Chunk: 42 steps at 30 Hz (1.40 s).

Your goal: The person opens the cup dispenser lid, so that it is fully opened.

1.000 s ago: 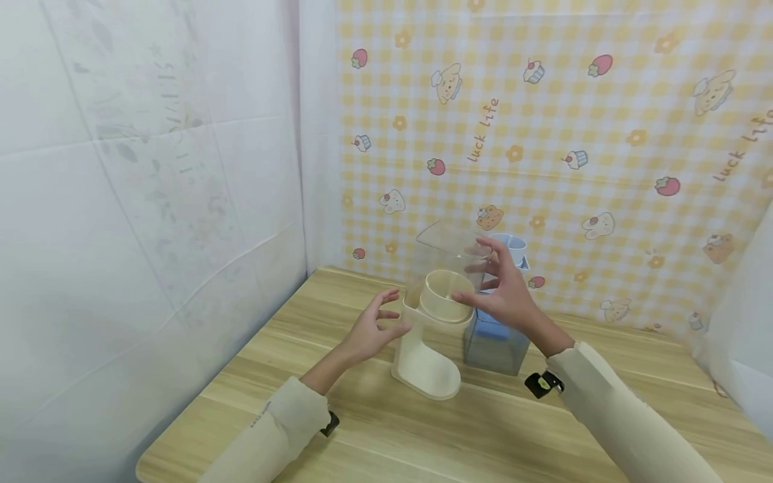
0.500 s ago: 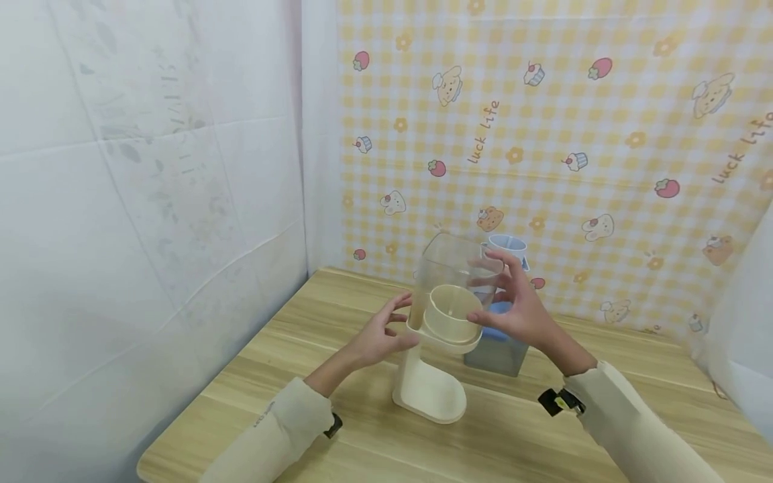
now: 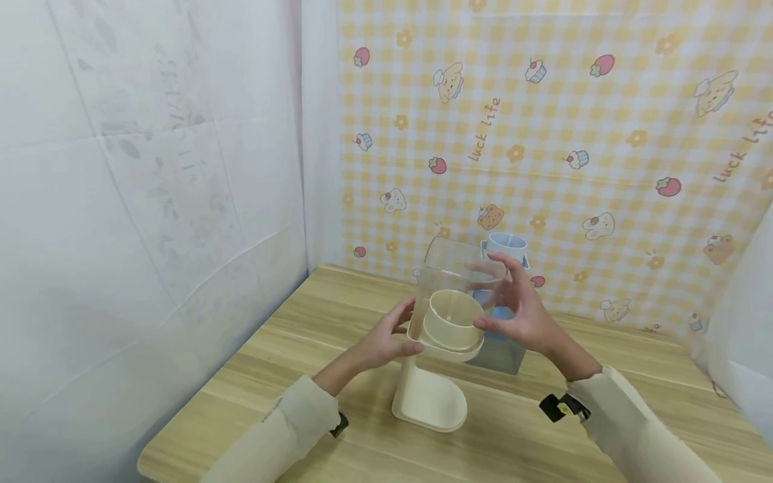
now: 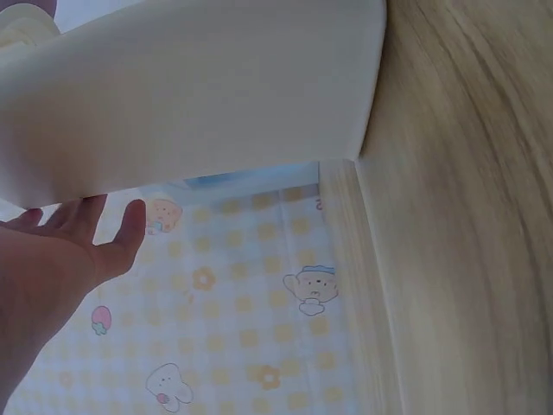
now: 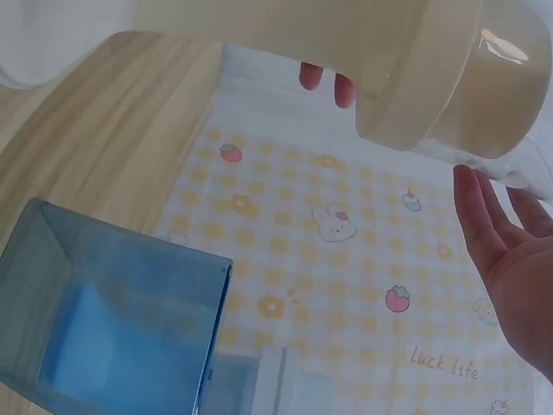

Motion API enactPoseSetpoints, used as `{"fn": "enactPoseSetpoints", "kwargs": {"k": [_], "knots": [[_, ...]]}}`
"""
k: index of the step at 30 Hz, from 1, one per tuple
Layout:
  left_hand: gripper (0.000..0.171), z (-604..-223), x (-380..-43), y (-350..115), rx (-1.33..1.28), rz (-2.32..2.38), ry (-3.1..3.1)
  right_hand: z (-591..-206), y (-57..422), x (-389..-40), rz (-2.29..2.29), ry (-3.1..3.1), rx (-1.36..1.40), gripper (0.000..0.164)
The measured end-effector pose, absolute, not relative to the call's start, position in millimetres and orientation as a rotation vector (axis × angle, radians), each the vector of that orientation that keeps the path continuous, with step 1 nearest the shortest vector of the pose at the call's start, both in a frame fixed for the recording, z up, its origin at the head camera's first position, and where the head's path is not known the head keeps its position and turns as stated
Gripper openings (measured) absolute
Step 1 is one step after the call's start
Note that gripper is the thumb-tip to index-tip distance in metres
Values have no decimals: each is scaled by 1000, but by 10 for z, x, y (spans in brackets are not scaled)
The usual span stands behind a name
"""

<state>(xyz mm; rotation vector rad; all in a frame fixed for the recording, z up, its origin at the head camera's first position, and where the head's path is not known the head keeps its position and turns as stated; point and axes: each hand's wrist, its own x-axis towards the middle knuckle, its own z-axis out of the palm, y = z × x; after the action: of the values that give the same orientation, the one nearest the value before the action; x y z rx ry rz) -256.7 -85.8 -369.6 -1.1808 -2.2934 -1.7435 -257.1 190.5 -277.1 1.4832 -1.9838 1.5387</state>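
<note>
Shifted toward the near side since the earlier frame: cream stand [image 3: 430, 402], with clear bin [image 3: 449, 258] on top; left hand [image 3: 385, 341] brought closer in alongside. Far left: white curtain [image 3: 181, 201]. Next, left hand: thumb and fingers partly curled about the left edge of the stand's upper tray, probably for steadying; fingertips partly hidden, firmness of grip impossible to tell. Centre: cream stand, base apparently on wooden table [image 3: 513, 443], presumably for support from below; clear bin roughly upright above the tray, cream ring [image 3: 448, 334] inside its lower part. Next, right hand [image 3: 527, 316]: bent in a wide C, thumb on the near wall, fingers visible through the far side; holding the clear bin at its right side, likely as a counter to the left hand. Behind: blue cup [image 3: 508, 243] and grey box [image 3: 496, 355], apparently apart from the stand.
</note>
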Motion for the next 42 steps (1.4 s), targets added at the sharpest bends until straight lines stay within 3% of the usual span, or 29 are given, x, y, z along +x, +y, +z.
{"fn": "enactPoseSetpoints", "kwargs": {"k": [11, 21, 42], "knots": [[103, -3735, -2572, -897, -1183, -1757, -2294, -2821, 1864, -2573, 1603, -1973, 1499, 95], [114, -3697, -2513, -938, -1117, -1677, -2421, -2925, 1761, -2541, 1766, -1947, 1427, 107], [106, -3654, -2575, -849, -1081, -1716, -2362, -2850, 1737, -2509, 1576, -2003, 1282, 116]]}}
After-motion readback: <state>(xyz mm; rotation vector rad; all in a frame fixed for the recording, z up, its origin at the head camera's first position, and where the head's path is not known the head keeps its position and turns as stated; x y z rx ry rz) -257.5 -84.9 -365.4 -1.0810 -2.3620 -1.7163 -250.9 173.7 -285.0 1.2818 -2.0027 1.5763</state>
